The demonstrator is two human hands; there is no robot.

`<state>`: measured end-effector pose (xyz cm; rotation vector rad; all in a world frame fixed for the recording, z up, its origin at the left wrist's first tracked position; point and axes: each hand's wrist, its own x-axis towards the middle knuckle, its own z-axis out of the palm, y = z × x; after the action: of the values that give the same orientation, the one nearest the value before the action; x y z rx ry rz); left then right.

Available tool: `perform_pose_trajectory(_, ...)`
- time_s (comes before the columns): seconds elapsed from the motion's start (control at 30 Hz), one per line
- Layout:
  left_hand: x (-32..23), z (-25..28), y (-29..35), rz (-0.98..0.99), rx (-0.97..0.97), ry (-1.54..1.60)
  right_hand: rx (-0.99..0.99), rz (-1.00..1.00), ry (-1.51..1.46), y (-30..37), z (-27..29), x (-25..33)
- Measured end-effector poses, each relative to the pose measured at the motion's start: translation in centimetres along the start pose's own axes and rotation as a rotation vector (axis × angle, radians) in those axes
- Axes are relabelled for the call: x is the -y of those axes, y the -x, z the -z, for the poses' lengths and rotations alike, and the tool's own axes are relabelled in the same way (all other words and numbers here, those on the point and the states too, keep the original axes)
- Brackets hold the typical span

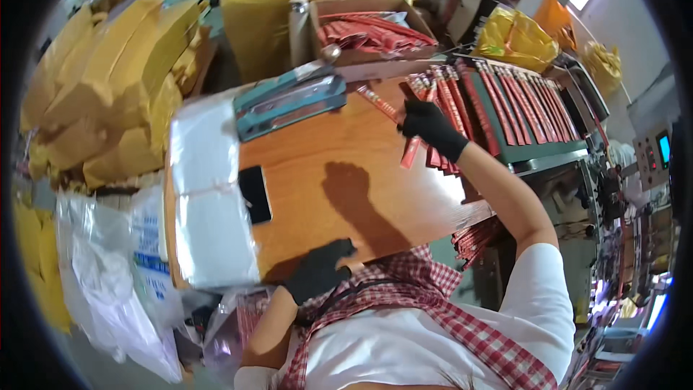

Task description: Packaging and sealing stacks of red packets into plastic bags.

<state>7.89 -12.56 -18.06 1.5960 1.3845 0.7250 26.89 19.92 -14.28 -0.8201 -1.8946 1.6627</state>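
My right hand (433, 128), in a black glove with bare fingertips, is closed on a slim red packet (377, 103) that points to the far left. Beside and partly under that hand lies a loose pile of similar red packets (453, 105) at the table's right side; the hand hides some of them. My left hand (319, 271), gloved the same way, rests near the front edge of the wooden table (303, 166). Its thumb stands apart from the fingers, and nothing shows in it.
Right of the pile, a green conveyor belt (538, 150) carries a row of red packets. Clear plastic bags (208, 235), a black phone (255, 195) and a teal sealing device (292, 107) lie on the table's left. Behind stands a cardboard box (375, 59) of red packets; yellow sacks (119, 79) crowd the left.
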Motion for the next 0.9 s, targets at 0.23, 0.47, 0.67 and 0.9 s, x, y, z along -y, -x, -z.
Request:
perform_pose_trajectory(0.23,6.3,1.4,-7.6,0.17,-0.326,-0.693,-0.601,0.208,1.175,-15.8,15.8,1.6)
perform_pose_trajectory(0.47,6.3,0.3,-10.0,0.134,-0.492,-0.801,-0.543,-0.143,1.094,-32.0,22.0,-2.3)
perform_pose_trajectory(0.67,6.3,0.5,-10.6,0.217,-0.458,-0.75,-0.647,-0.013,0.757,-38.4,21.7,-5.5)
perform_pose_trajectory(0.9,5.7,0.9,-10.8,0.283,-0.437,-0.759,-0.34,0.054,1.336,-36.9,19.1,-0.6)
